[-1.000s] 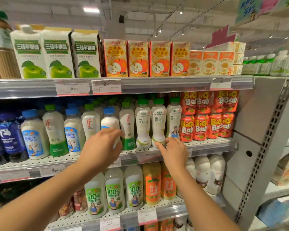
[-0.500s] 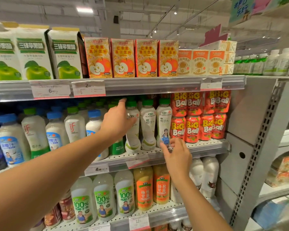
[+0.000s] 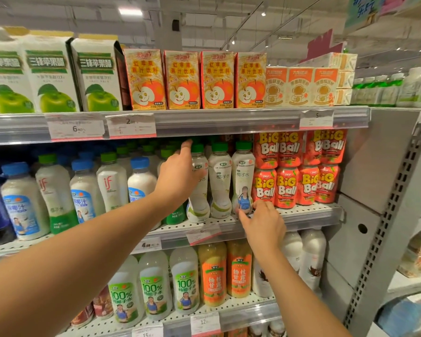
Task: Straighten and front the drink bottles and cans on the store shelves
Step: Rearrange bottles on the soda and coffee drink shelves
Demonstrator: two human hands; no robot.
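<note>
My right hand (image 3: pixel 263 224) is nearest, low and right of centre in the frame, fingers spread and loosely bent at the foot of the right bottle (image 3: pixel 243 176), whose label shows a figure; the fingertips look to touch its base beside the shelf lip (image 3: pixel 301 216), but I cannot tell whether they pinch it; my left hand (image 3: pixel 178 176), at frame centre, lies with fingers fairly straight across the left bottle (image 3: pixel 198 190), the forefinger reaching up past its green cap; it seems to press, not wrap, though the thumb side is hidden; the middle bottle (image 3: pixel 219 181) stands untouched between them; all three stand at the front of the middle shelf, just left of the red cans (image 3: pixel 286 188); I judge these bottles full and fairly heavy, stiff plastic under a smooth shrink sleeve that may slip, waisted above a bulbous foot, so they should turn best gripped at the narrow waist or twisted by the ribbed cap, and tip easily if pushed high; the cans look rigid, glossy and stacked two high, apt to topple if nudged; farther back, rows of green-capped bottles recede into shadow; on the shelf above, in the upper frame, flat-sided cartons (image 3: pixel 216 80) stand square, light card with sharp edges.
</note>
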